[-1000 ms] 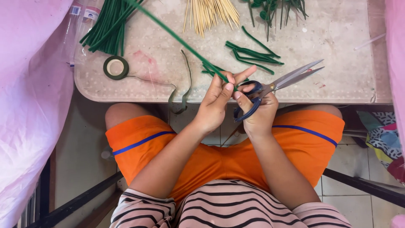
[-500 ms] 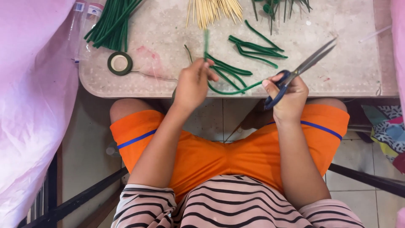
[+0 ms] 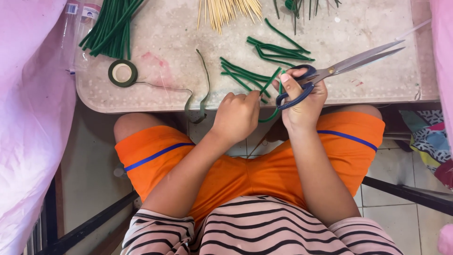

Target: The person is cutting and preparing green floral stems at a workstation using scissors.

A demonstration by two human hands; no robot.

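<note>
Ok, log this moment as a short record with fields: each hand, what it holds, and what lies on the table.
left hand: pinches a short green stem piece at the table edge
right hand: fingers through the blue-handled scissors, blades shut, pointing right
table: pale, worn top
cut pieces: green, scattered ahead of the hands
long green stems: bundle, far left
tape roll: green, strip trailing right
wooden skewers: far edge

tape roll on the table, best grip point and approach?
The tape roll lies flat with its hole up, apart from the stems. Likely best from above: pinch the ring across its outer rim, or one finger in the hole. Its loose tail trails right, so come from the left.
</note>
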